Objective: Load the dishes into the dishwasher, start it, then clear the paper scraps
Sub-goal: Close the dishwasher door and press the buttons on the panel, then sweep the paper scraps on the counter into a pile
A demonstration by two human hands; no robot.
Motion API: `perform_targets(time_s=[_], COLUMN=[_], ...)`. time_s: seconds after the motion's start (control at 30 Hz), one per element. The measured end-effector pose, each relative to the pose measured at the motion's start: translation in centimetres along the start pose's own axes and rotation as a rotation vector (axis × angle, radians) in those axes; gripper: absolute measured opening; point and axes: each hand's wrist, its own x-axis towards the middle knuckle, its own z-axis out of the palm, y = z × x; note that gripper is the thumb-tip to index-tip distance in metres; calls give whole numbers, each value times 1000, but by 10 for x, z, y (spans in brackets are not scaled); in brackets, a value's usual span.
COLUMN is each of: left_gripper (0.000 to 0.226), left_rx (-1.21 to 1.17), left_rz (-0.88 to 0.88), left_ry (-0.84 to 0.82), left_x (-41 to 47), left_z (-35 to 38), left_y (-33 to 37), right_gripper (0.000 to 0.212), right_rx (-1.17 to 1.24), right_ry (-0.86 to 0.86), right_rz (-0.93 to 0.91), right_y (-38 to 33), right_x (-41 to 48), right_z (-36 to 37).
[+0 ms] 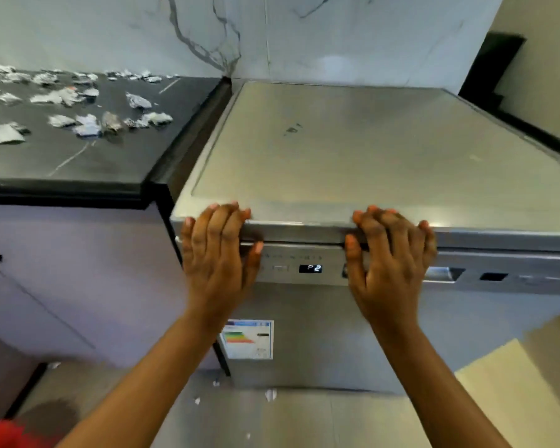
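Both arms reach forward: the left hand (219,250) and right hand (392,253) lie flat, fingers spread wide and holding nothing, draped over the front top edge of the closed silver stainless-steel dishwasher (353,150), thumbs on its control panel beside the lit display (310,268) reading P2. At ten o'clock, crumpled white paper scraps (78,101) litter the black stone bench (78,163) below a marbled white wall (272,33).

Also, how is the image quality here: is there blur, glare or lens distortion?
Head view: motion blur softens the paper scraps and both hands, left hand and right hand; wide-angle bending curves the dishwasher edges; soft glare on the marble wall; the display reads P2, legible.
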Motion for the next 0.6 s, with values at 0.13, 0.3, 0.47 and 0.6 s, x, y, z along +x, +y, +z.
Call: perform_targets(time_s=[0.13, 0.3, 0.47, 0.6], left_gripper=[48, 58, 60, 60], left_rx=[17, -30, -121, -148], left_rz=[-32, -102, -110, -256], left_ry=[-313, -718, -1014, -925], left_x=[7, 36, 69, 70], left_z=[-33, -80, -100, -118], left_y=[5, 9, -4, -45], right_gripper=[34, 37, 31, 29], right_rx=[-95, -194, -298, -163], right_ry=[-302, -681, -876, -885], right_rz=[51, 66, 73, 159], right_y=[-12, -27, -44, -87], right_x=[12, 48, 76, 98], right_z=[-29, -62, -70, -39])
